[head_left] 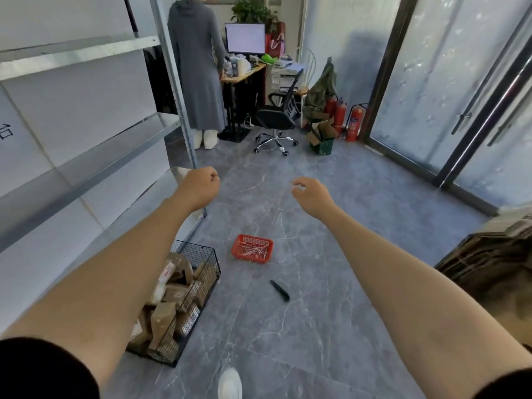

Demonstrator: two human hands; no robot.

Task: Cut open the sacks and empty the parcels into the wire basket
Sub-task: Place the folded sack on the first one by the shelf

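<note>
Head view: cutter (279,290) lies flat, long axis running far-left to near-right.

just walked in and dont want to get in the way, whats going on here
A person stands with both bare arms stretched forward over the floor. The left hand is curled into a fist and the right hand hangs loosely curled; neither appears to hold anything. The wire basket at their left already holds brown parcels. A black knife lies on the tiles near a red tray. No sack is clearly in view. A second person stands at the desk beyond.
</note>
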